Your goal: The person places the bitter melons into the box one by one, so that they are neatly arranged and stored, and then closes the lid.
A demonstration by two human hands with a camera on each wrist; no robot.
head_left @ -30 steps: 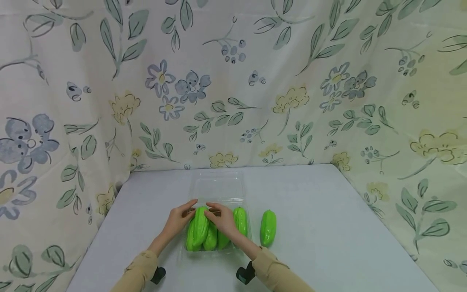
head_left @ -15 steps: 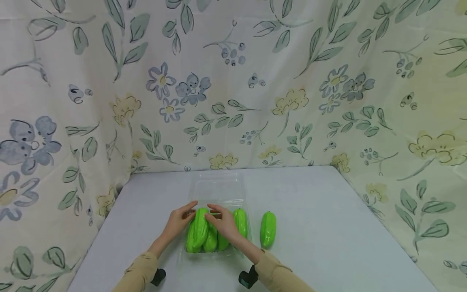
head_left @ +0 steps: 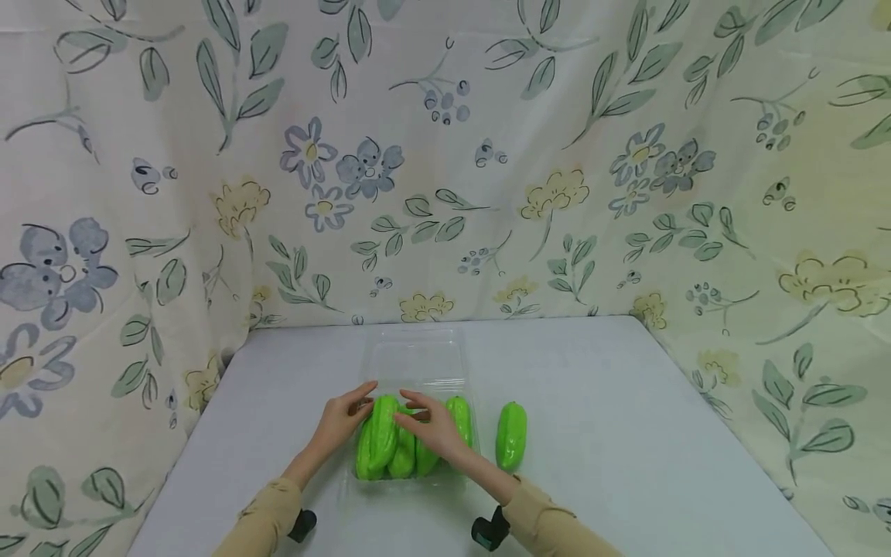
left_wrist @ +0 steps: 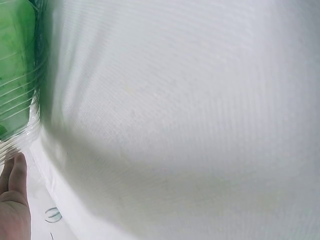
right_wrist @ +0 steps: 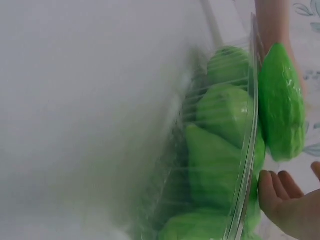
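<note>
A clear plastic clamshell box (head_left: 415,357) lies open with its lid folded back, and several green bitter melons (head_left: 402,456) fill its tray. One bitter melon (head_left: 383,435) lies on top of the others at the left; it rises above the rim in the right wrist view. My left hand (head_left: 339,416) rests at the upper left of that melon, its fingers (left_wrist: 19,172) fairly straight beside the box corner. Just right of it hovers my right hand (head_left: 433,427), fingers loosely spread and nothing held. Its fingertips (right_wrist: 265,179) are below the top melon (right_wrist: 283,102), apart from it.
One more bitter melon (head_left: 511,435) lies on the white table (head_left: 612,418) to the right of the box. A floral curtain (head_left: 445,170) hangs behind the table. Black wrist cameras (head_left: 490,529) sit under both forearms.
The right hand has let go of the top melon's right side and shifted a little to the right. The left hand and the melons have stayed about where they were.
</note>
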